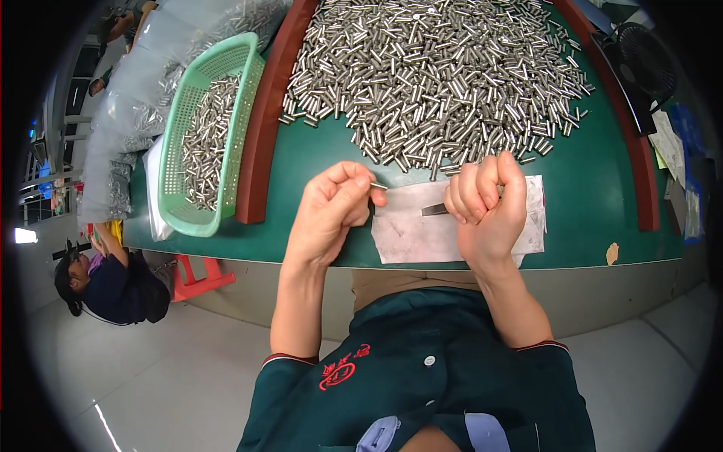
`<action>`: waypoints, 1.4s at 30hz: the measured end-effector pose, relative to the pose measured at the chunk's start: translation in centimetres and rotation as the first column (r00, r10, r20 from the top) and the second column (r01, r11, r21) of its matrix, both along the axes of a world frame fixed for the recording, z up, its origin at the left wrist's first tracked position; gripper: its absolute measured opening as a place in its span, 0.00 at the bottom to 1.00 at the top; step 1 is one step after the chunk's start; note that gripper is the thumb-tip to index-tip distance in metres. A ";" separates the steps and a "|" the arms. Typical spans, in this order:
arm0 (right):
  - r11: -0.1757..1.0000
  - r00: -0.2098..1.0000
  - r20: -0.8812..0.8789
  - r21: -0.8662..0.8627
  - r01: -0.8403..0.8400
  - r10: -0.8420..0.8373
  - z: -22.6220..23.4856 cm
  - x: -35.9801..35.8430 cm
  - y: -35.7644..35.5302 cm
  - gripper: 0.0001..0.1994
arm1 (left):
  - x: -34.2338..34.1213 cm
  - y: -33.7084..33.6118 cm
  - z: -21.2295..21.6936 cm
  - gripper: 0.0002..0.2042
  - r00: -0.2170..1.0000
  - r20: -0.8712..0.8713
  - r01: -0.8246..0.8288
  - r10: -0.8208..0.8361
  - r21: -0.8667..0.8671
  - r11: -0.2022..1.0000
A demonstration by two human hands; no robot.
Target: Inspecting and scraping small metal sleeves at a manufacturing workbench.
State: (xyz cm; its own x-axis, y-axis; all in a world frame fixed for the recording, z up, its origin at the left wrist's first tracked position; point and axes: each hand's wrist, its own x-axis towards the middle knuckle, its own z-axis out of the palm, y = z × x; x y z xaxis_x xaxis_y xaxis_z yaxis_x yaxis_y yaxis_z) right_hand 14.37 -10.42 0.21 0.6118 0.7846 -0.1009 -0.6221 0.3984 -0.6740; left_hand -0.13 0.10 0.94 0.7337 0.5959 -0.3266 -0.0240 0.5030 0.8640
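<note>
My left hand (330, 207) pinches a small shiny metal pin (379, 186) between thumb and fingertips, its end pointing right. My right hand (491, 207) is closed around a tool with a flat metal blade (434, 210). The blade sticks out toward the left, and its handle is hidden in the fist. Both hands are above the near part of the green table, apart from each other. Under the blade and right hand lies a pale, stained cloth or sheet (414, 239). Beyond the hands spreads a large heap of similar metal pins (444, 83).
Red-brown bars (262, 143) (640, 162) flank the heap. Left of it stands a green perforated basket (197, 227) holding more pins, beside clear plastic bags (113, 143). A black fan (644, 64) is at far right. Another person (124, 282) sits at left near a red stool (199, 280).
</note>
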 end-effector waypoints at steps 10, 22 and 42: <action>1.000 0.998 -0.062 0.024 0.003 -0.002 0.0 0.1 -0.1 0.22 | -0.8 -1.8 -0.5 0.07 0.987 -0.154 0.057 -0.047 0.061 0.996; 0.999 0.997 -0.075 0.031 0.012 -0.010 0.0 0.1 -0.1 0.22 | -0.5 -1.9 -0.4 0.08 0.988 -0.149 0.064 -0.051 0.087 0.994; 0.983 0.990 -0.135 0.182 -0.002 0.027 0.3 1.0 -0.2 0.21 | 0.8 -4.9 -0.3 0.03 0.884 -0.439 0.309 0.159 0.805 0.506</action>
